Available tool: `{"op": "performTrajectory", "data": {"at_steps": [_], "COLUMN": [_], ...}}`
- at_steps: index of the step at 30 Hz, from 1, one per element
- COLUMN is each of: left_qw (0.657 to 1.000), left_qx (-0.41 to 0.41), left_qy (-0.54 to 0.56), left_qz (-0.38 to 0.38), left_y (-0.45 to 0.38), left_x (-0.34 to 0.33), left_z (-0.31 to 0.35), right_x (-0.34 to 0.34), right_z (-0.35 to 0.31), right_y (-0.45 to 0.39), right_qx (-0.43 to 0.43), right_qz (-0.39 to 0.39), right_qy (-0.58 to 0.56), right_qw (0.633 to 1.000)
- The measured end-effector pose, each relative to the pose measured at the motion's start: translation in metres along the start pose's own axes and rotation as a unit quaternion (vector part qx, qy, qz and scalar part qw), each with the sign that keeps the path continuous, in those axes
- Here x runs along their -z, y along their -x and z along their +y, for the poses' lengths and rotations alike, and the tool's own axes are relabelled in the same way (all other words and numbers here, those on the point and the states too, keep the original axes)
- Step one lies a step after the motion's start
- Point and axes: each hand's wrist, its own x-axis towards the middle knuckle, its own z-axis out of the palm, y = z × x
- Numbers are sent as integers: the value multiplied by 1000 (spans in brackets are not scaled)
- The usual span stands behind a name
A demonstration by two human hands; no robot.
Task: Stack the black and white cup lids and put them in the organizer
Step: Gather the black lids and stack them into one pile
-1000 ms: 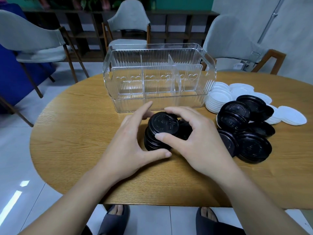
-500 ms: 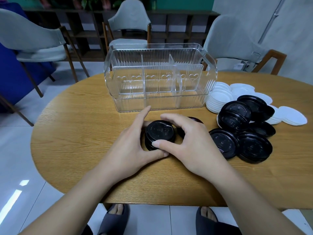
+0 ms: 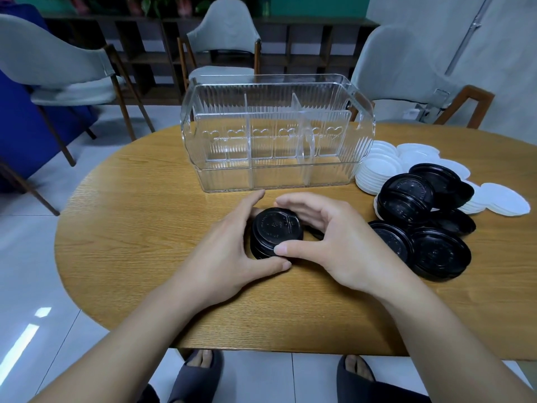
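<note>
My left hand [image 3: 229,251] and right hand [image 3: 331,242] curl round a short stack of black lids [image 3: 276,232] on the desk [image 3: 145,228] — thumbs in front, fingers behind. Beyond my fingers stands the clear organizer [image 3: 276,135]; right of my right hand lie loose black lids [image 3: 421,225] and white lids [image 3: 377,170].

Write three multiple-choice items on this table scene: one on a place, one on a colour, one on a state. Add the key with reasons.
1. The white lids lie where?
A. right of the clear ribbed plastic organizer
B. inside it
C. on a chair

2. The stack of round plastic lids between the hands is:
A. white
B. black
C. blue

3. The organizer is:
A. full
B. overturned
C. upright, without lids

Key: 1 A, they sit on the wooden table beside its right end; 2 B, left hand and right hand cup a black stack; 3 C, its compartments show none.
</note>
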Motion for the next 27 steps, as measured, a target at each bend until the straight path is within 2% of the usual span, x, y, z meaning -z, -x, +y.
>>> {"op": "performTrajectory", "data": {"at_steps": [6, 11, 17, 23, 27], "left_qw": [1000, 1000, 999, 1000, 999], "left_qx": [9, 10, -18, 2, 2], "left_qy": [-3, -5, -17, 2, -3], "left_qz": [17, 29, 27, 25, 33], "left_y": [1, 2, 4, 3, 3], "left_x": [-2, -4, -4, -3, -4], "left_z": [1, 1, 4, 3, 5], "right_x": [-12, -16, -17, -12, -14], "right_z": [-14, -22, -19, -15, -18], "right_y": [5, 9, 10, 6, 7], "right_qx": [-2, -9, -19, -27, -25], "right_qz": [75, 83, 68, 40, 65], "right_qy": [110, 156, 136, 90, 116], "right_qw": [991, 984, 988, 995, 991]}}
